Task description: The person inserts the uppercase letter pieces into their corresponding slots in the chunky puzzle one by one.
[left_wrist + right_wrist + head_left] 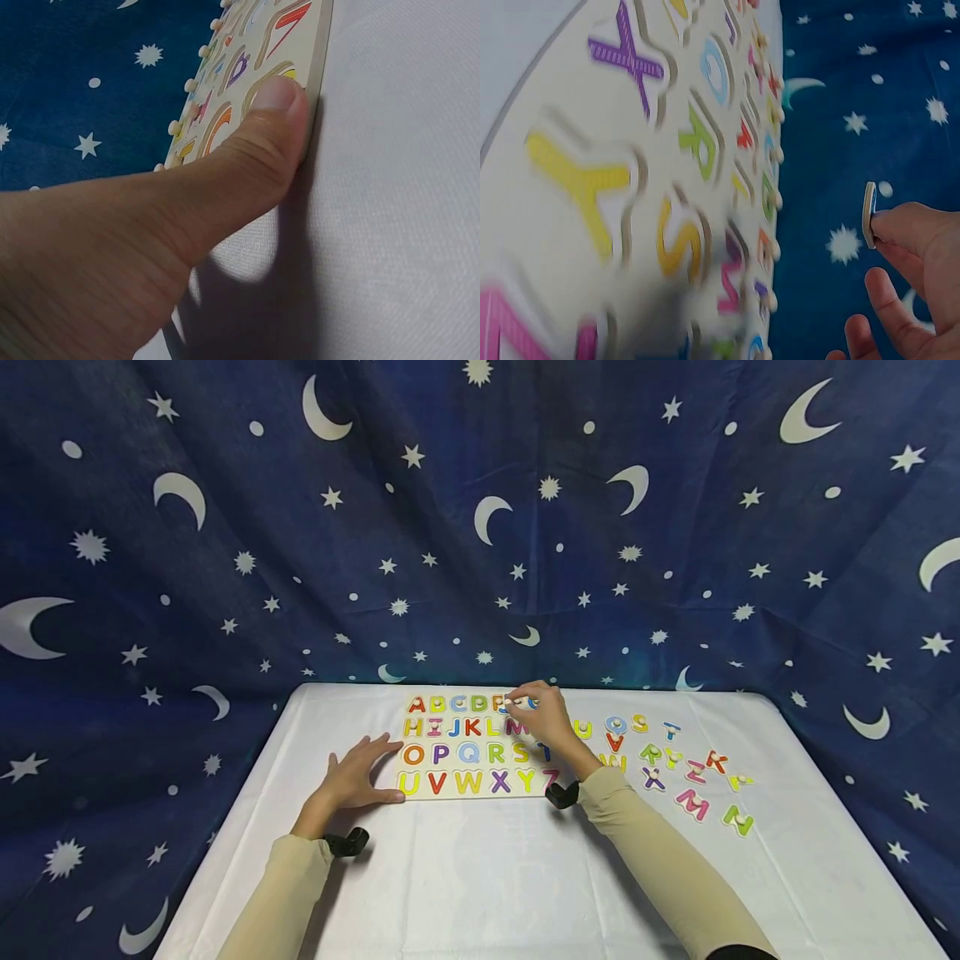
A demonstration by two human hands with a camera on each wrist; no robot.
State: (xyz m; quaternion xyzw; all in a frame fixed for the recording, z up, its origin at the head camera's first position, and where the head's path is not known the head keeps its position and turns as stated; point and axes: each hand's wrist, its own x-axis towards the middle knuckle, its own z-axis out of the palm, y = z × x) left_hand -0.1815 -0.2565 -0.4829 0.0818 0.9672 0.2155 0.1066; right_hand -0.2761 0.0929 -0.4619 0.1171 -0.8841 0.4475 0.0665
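Note:
A cream alphabet puzzle board (480, 797) lies on the white table, with rows of coloured letters. My left hand (358, 777) rests at its left edge, fingers spread; the thumb (274, 112) lies on the board's near corner in the left wrist view. Over the top row, my right hand (546, 717) pinches a small letter piece (868, 216) between thumb and fingertips. That piece appears edge-on in the right wrist view, raised above the board, and its letter cannot be read. Knobbed pieces such as the A (417, 704) sit along the top row.
Loose knobbed letters lie right of the board, among them a pink M (692, 805), a green N (738, 820), a red K (716, 762) and a purple X (653, 778). A blue curtain (450, 568) with moons and stars hangs behind the table.

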